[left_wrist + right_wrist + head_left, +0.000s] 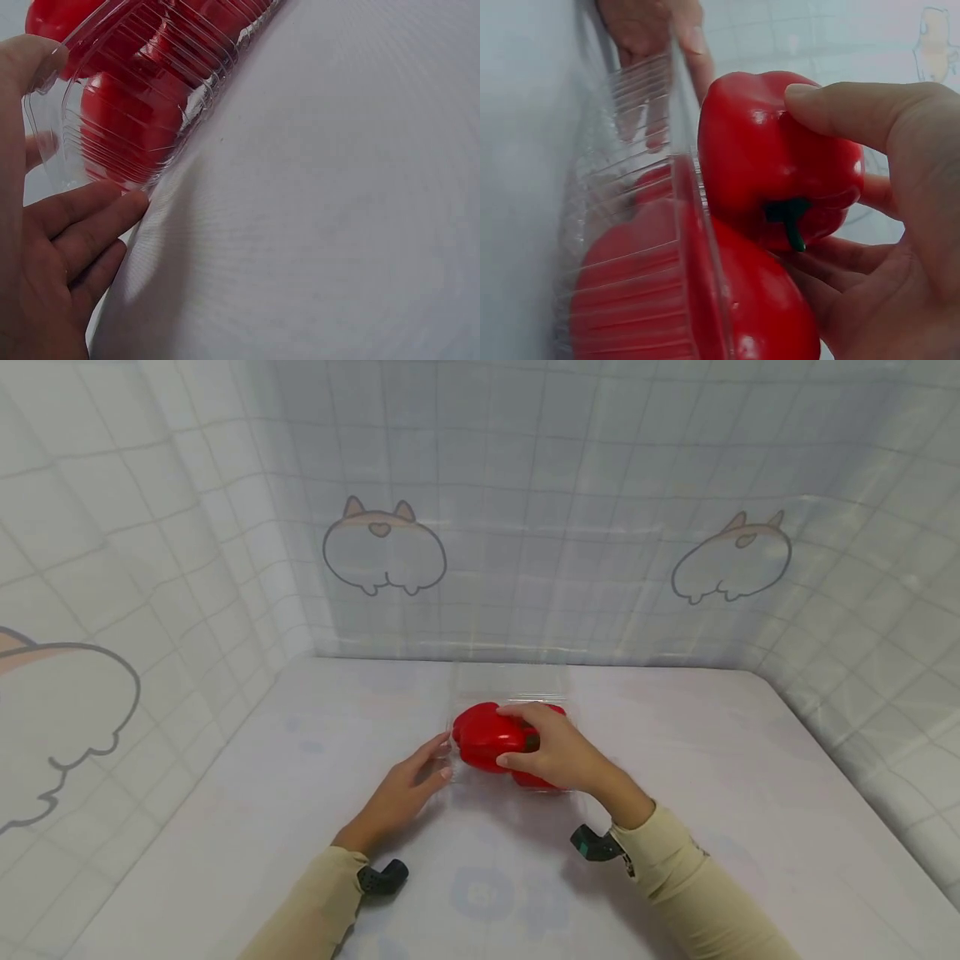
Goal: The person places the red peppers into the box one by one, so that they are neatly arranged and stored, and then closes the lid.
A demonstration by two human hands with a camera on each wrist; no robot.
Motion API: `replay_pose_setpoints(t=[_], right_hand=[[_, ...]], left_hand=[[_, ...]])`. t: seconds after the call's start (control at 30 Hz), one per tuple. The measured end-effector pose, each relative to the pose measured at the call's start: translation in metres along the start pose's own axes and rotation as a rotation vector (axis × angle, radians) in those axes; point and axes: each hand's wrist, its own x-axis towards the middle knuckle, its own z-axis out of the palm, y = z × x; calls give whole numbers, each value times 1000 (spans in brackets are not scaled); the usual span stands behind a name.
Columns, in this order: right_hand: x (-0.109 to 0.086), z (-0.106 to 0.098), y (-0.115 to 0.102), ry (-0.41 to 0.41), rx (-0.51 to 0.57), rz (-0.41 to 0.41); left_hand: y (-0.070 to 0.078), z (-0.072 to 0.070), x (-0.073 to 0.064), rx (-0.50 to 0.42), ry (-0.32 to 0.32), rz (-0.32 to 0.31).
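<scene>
My right hand (pixel 562 756) grips a red bell pepper (pixel 483 739) from its stem side, thumb and fingers on opposite sides. In the right wrist view, its green stem (pixel 791 221) faces my palm. This pepper is over the left part of a clear plastic box (pixel 510 678), touching or close above another red pepper (pixel 769 311) inside. At the box's left end, my left hand (pixel 401 793) holds the rim with the thumb, its other fingers against the outer wall. Through the ribbed side, more red peppers (pixel 135 116) show; how many is unclear.
The box stands on a pale tabletop (pixel 337 727), its clear lid folded back toward the rear wall. White grid-patterned sheeting (pixel 525 527) encloses the back and both sides. Each wrist wears a dark strap with a small black device (pixel 384 877).
</scene>
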Motion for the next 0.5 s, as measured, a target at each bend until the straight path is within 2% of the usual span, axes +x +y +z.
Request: replay_pose_setpoints(t=[0.5], right_hand=[[-3,23,-4,-19,-218,-41]], left_hand=[[-5,2,-1,29,-14,53]])
